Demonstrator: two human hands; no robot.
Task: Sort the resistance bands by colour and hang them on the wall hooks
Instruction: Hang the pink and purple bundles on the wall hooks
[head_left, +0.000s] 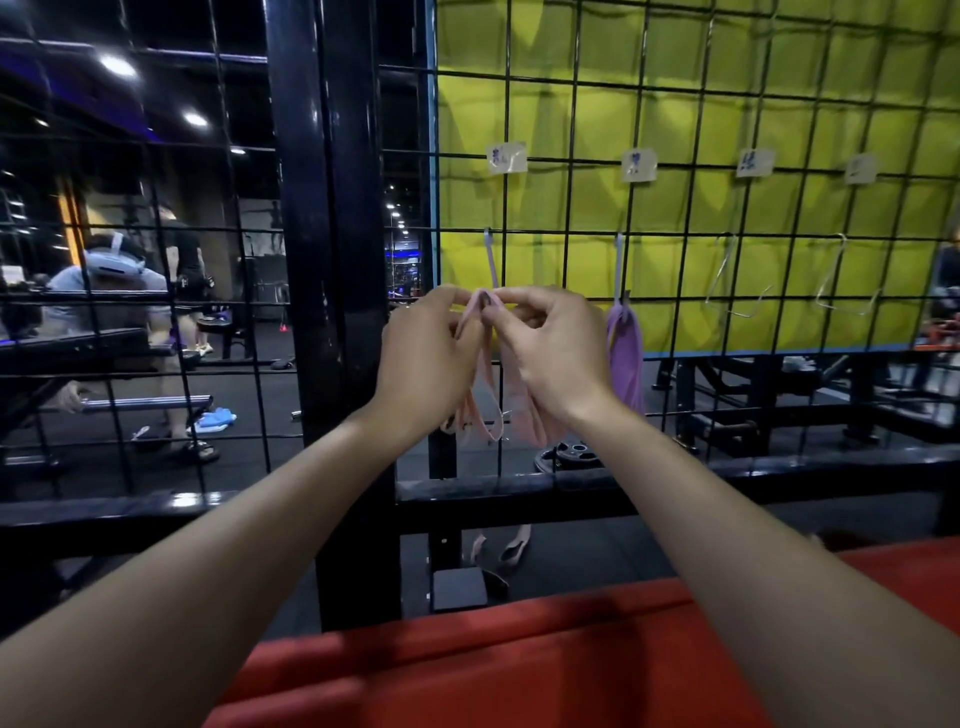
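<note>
Here the hanging step looks to be in hand for the pink bands: the left hand and right hand each pinch the top of a pink loop between thumb and fingertips, right at the first hook on the wire grid. Next move, as I judge it: spread the loop, slip it over the hook's tip, then let go. Bands are flat, thin, limp, draping below the hands; purple bands hang on the second hook, two hooks farther right are bare, and paper labels sit above each.
</note>
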